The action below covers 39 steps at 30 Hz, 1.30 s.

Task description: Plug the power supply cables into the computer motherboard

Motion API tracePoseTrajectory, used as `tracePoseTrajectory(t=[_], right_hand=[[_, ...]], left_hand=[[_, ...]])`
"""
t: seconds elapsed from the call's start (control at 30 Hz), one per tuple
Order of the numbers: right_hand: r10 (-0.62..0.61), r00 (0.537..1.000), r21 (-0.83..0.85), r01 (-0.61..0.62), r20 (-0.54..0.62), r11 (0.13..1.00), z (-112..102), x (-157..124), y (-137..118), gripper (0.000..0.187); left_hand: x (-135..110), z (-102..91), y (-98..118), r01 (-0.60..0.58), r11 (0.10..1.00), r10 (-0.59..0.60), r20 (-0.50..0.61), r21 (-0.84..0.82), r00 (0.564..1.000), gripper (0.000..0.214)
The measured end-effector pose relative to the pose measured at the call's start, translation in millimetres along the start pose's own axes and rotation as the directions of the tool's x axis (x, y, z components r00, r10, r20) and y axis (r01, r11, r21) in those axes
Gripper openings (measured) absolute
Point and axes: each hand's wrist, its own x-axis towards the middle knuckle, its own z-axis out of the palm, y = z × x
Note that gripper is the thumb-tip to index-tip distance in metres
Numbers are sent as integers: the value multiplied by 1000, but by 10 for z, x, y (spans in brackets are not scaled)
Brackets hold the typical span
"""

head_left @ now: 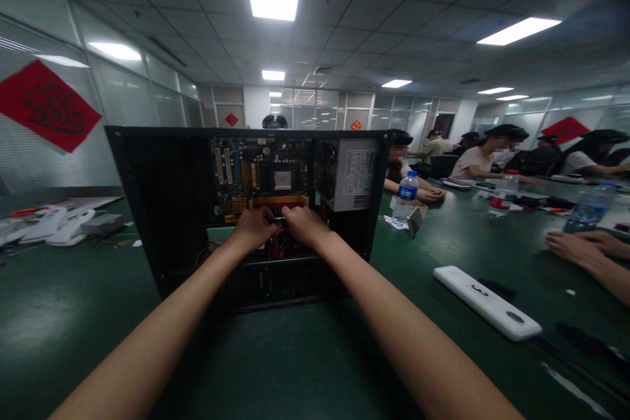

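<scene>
An open black computer case (162, 210) stands on the green table in front of me. Inside it, a motherboard (246, 174) with its bare square processor socket area (283, 179) faces me, and a silver power supply (355, 174) is at the upper right. My left hand (254, 228) and my right hand (306, 226) meet at the board's lower edge, just below the orange and red slots (280, 200). Fingers of both hands are pinched together; whatever lies between them is too small or hidden. Red and dark cables (278, 244) hang between and beneath the hands.
A white power strip (487, 302) lies on the table to the right. Water bottles (406, 197) stand beyond the case, and a co-worker's hands (581, 249) rest at far right. White items (59, 223) and a grey box (102, 224) lie at left.
</scene>
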Motion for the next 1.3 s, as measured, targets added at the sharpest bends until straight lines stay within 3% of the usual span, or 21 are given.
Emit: tracePoseTrajectory(t=[0.57, 1.07, 1.3], right_hand=[[50, 999, 31, -50, 16, 998, 12, -17, -15, 25], [90, 996, 114, -91, 16, 989, 48, 41, 44, 25], [171, 985, 168, -168, -5, 971, 99, -27, 71, 26]], left_hand=[[13, 17, -78, -169, 980, 156, 121, 102, 980, 30], [37, 50, -92, -158, 978, 150, 65, 136, 986, 28], [68, 84, -134, -178, 976, 170, 71, 129, 983, 26]])
